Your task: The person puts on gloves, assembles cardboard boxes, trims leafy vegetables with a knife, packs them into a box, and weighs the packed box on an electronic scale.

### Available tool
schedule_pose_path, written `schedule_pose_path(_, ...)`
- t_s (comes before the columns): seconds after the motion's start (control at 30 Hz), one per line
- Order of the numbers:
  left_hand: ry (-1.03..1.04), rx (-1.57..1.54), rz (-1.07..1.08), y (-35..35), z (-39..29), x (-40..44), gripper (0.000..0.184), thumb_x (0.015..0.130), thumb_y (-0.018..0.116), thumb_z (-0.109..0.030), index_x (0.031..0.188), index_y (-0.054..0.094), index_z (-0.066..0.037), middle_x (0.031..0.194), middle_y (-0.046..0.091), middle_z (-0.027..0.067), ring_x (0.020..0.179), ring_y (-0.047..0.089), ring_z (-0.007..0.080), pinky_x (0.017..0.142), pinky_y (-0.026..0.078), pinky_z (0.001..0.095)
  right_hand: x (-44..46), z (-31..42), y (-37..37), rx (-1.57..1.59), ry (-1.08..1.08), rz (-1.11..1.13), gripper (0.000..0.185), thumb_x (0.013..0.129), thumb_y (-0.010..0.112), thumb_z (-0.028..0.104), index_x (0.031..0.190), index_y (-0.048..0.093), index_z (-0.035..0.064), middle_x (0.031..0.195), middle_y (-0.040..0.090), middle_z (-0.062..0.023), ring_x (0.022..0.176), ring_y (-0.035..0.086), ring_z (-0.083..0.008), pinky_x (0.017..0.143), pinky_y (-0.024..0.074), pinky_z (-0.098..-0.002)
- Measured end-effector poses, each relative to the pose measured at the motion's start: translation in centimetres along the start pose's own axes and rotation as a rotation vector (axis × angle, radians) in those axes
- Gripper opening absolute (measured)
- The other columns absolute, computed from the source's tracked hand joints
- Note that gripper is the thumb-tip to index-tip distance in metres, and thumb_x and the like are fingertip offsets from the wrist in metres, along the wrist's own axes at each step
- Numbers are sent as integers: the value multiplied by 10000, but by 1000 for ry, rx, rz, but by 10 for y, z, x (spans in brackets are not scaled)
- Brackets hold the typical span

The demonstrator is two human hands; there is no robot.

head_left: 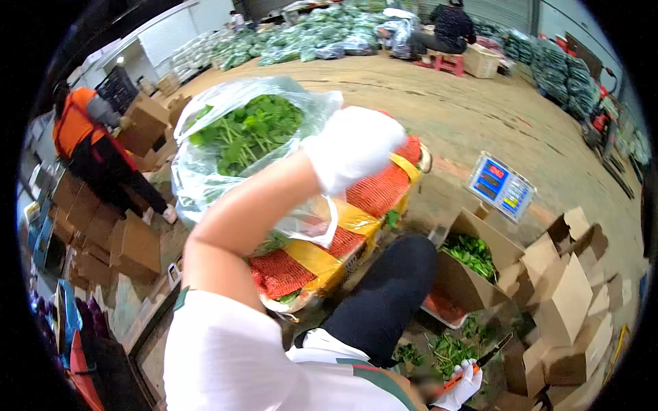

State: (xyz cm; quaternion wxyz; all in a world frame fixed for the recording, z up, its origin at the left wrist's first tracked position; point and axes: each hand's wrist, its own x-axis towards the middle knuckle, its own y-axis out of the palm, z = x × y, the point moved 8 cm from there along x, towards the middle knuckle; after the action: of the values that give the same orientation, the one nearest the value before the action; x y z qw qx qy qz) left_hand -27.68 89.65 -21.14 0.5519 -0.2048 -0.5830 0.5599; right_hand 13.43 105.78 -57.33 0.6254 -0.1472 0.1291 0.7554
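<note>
My left hand (360,147), in a white glove, is raised over a basket topped with red netting (380,192) and yellow tape, its fingers hidden from view. Beside it stands an open clear plastic bag (199,171) full of leafy greens (257,130). At the bottom right, my right hand (466,387), also gloved, grips a knife (495,349) with an orange handle, its dark blade pointing up and right. Loose greens (452,353) lie on the floor next to it.
A cardboard box (473,288) holds more greens near a lit scale display (502,186). Open boxes (558,301) crowd the right. A person in orange (75,123) stands at left; another person (449,31) sits at the back near piled bags (301,38).
</note>
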Motion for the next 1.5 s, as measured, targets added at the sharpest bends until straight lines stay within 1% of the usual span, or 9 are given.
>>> schedule_pose_path(0.17,-414,633,383,-49,137,-88,136,664,544,-65,741,655,-79,702,611,137,670,602,299,623,479,364,-2,18,33,-27,56,57,225,810,555,98,1008,538,-9,899,601,-95,681,549,-171,586,429,-283)
schedule_pose_path(0.33,-165,489,748,28,186,-164,538,636,583,-5,1136,560,-200,1095,573,32,1036,519,245,893,378,404,-9,17,47,-5,89,84,214,742,610,88,934,571,0,883,591,-90,730,548,-177,604,430,-289)
schedule_pose_path(0.5,-197,613,898,63,198,-189,299,700,549,-59,980,600,-152,917,605,87,915,579,248,864,405,405,-11,13,44,62,79,51,200,698,625,8,883,551,25,815,581,-60,660,538,-162,558,430,-271)
schedule_pose_path(0.57,-268,377,712,49,201,-186,246,669,556,-39,908,581,-94,829,590,117,751,608,273,597,494,359,-8,11,42,48,69,50,223,687,623,-12,886,537,43,797,573,-47,650,534,-151,552,427,-257)
schedule_pose_path(0.73,-89,403,400,23,189,-154,232,652,550,-22,873,555,-92,775,523,90,743,580,265,593,471,362,20,-18,36,2,1,97,191,726,600,19,901,527,44,798,573,-56,659,533,-163,567,422,-275)
schedule_pose_path(0.93,99,438,602,86,200,-125,843,698,557,-28,1389,120,-230,1335,367,94,1270,295,255,1032,236,406,19,-9,34,-135,-57,122,105,765,568,30,861,543,-3,770,568,-70,658,523,-163,584,416,-288)
schedule_pose_path(1.1,-68,495,690,104,231,-125,716,688,549,-28,1341,281,-151,866,556,92,834,553,244,929,355,372,19,-10,38,-146,-70,120,140,775,578,44,896,548,-20,762,572,-76,632,510,-157,571,414,-296)
schedule_pose_path(1.3,36,518,-68,-2,221,-139,547,619,536,42,1124,543,-168,1053,515,119,940,515,282,832,424,364,21,-2,74,-227,-73,181,98,784,594,60,842,553,-9,740,577,-77,593,501,-150,533,408,-277)
schedule_pose_path(1.5,51,17,259,21,212,-135,545,622,524,58,1121,551,-160,987,560,99,920,541,284,790,445,354,51,-27,93,-118,-66,303,136,735,644,31,817,536,23,694,557,-74,532,489,-142,464,393,-262)
